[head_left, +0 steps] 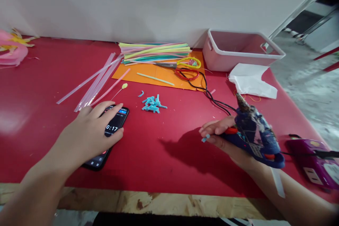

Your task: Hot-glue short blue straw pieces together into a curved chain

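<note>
My left hand [91, 132] rests over a black phone [116, 123] whose screen reads 0:17, its fingers apart. In my right hand [222, 136] is a blue glue gun [256, 134], nozzle pointing up; a small light-blue piece [205, 138] is pinched at the fingertips of the same hand. Between my hands, farther back, lies a small pile of light-blue cut pieces [153, 104]. A thin wire with a yellow tip [124, 85] lies just beyond the phone.
Clear glue sticks [99, 83] lie left of an orange sheet [159, 77] bearing coloured pipe cleaners [156, 52] and scissors [169, 65]. A white-rimmed bin [243, 54] and white paper [251, 79] are back right. A purple power box [312, 162] sits at right; a black cable crosses behind.
</note>
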Demonstrator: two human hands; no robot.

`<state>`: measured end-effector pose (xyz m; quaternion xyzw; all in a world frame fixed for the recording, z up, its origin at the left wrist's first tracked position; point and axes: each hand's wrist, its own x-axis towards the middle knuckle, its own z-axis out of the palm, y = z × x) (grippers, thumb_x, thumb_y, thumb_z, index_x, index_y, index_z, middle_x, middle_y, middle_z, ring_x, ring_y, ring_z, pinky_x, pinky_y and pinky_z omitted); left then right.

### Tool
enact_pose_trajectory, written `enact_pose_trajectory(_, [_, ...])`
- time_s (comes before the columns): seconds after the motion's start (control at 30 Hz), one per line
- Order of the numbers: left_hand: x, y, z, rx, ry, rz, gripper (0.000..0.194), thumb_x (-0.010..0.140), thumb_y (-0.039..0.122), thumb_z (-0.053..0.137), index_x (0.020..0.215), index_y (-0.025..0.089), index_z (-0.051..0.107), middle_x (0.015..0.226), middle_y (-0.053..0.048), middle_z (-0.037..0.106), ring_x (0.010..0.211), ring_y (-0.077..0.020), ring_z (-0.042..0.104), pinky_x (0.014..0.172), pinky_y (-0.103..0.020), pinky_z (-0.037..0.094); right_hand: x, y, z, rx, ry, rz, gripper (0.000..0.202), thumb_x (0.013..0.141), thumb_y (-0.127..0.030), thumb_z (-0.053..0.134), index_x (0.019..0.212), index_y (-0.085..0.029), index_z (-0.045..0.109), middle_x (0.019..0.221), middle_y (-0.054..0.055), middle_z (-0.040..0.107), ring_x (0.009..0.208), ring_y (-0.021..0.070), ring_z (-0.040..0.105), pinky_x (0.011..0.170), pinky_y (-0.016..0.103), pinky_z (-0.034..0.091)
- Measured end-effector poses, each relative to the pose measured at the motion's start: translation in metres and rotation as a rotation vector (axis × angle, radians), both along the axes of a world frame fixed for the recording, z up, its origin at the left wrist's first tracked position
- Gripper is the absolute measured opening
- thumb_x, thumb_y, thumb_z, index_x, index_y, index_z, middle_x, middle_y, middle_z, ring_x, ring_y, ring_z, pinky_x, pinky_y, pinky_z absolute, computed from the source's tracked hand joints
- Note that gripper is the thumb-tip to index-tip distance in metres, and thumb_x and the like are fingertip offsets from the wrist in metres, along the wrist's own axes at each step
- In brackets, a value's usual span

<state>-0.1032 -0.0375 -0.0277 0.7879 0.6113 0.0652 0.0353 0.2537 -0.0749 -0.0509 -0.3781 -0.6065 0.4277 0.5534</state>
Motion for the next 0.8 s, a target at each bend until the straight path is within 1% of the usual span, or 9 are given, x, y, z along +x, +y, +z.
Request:
enact_pose_trajectory(0.1, [0.01,-0.014,0.001,-0.041,0.156,-0.025,0.065,0.09,0.045,0.054,0.149,0.017,0.055,0.153,-0.016,0.054,0.128,-0.0453,0.057,0.095,-0.058,0.056,0.0,0.0,0.0,0.005,-0.011,-0.005,0.015,0.087,-0.023,0.078,0.086,-0.029,0.064,0.081,-0.004,0.078,0.074,0.0156,0.077,0.069,0.029,0.068])
enact_pose_trajectory(0.2, [0.032,-0.043,0.001,-0.02,0.191,-0.053,0.062,0.09,0.046,0.054,0.143,0.014,0.06,0.146,-0.022,0.059,0.114,-0.0427,0.066,0.082,-0.053,0.06,0.0,0.001,0.0,0.013,-0.018,-0.006,0.016,0.087,-0.023,0.079,0.086,-0.029,0.064,0.08,-0.004,0.078,0.074,0.0153,0.077,0.069,0.029,0.068])
enact_pose_trajectory(0.33, [0.058,-0.08,0.002,0.055,0.226,-0.151,0.057,0.09,0.04,0.058,0.142,0.016,0.062,0.138,-0.022,0.066,0.102,-0.0391,0.071,0.064,-0.045,0.06,0.0,0.002,0.0,0.002,-0.011,-0.005,0.017,0.086,-0.023,0.08,0.087,-0.029,0.064,0.08,-0.004,0.077,0.075,0.0154,0.077,0.07,0.029,0.068])
enact_pose_trajectory(0.43, [0.071,-0.084,0.012,0.037,0.193,-0.146,0.06,0.084,0.044,0.068,0.135,0.012,0.068,0.128,-0.025,0.07,0.084,-0.04,0.071,0.055,-0.048,0.058,-0.001,0.004,0.002,-0.008,-0.015,0.007,0.017,0.087,-0.023,0.079,0.086,-0.029,0.064,0.079,-0.005,0.077,0.076,0.0142,0.077,0.07,0.027,0.067])
enact_pose_trajectory(0.47, [0.075,-0.081,0.016,0.065,0.157,-0.153,0.06,0.083,0.043,0.069,0.132,0.01,0.069,0.124,-0.026,0.071,0.087,-0.043,0.069,0.06,-0.053,0.058,-0.002,0.004,0.003,-0.012,-0.012,0.013,0.017,0.087,-0.024,0.08,0.086,-0.029,0.063,0.079,-0.006,0.076,0.076,0.0138,0.077,0.071,0.027,0.067])
enact_pose_trajectory(0.53, [0.089,-0.069,0.025,0.093,-0.064,-0.207,0.05,0.087,0.041,0.067,0.126,0.009,0.072,0.119,-0.025,0.073,0.101,-0.0459,0.067,0.078,-0.061,0.057,-0.004,0.005,0.006,-0.014,0.0,0.022,0.017,0.087,-0.026,0.079,0.086,-0.03,0.063,0.079,-0.007,0.076,0.077,0.0138,0.077,0.073,0.029,0.066])
enact_pose_trajectory(0.6, [0.109,-0.054,0.029,-0.134,-0.465,-0.281,0.041,0.095,0.041,0.059,0.124,0.015,0.071,0.114,-0.018,0.074,0.101,-0.0353,0.068,0.085,-0.051,0.057,-0.006,0.007,0.008,-0.012,0.003,0.027,0.017,0.088,-0.027,0.079,0.087,-0.031,0.062,0.08,-0.007,0.076,0.077,0.0141,0.076,0.076,0.03,0.066])
enact_pose_trajectory(0.7, [0.141,-0.036,0.022,-0.686,-0.98,-0.156,0.033,0.099,0.046,0.055,0.105,0.018,0.07,0.097,-0.009,0.074,0.083,-0.0204,0.067,0.068,-0.031,0.053,-0.007,0.01,0.012,-0.04,0.004,0.029,0.019,0.086,-0.025,0.08,0.085,-0.029,0.062,0.079,-0.007,0.073,0.076,0.0122,0.074,0.073,0.027,0.065])
enact_pose_trajectory(0.8, [0.16,-0.025,0.008,-0.898,-1.29,-0.061,0.025,0.095,0.043,0.061,0.095,0.018,0.065,0.08,0.0,0.064,0.063,-0.0102,0.054,0.056,-0.023,0.04,-0.008,0.014,0.013,-0.07,0.029,0.032,0.02,0.085,-0.024,0.081,0.085,-0.028,0.061,0.078,-0.007,0.071,0.073,0.0109,0.072,0.066,0.023,0.064])
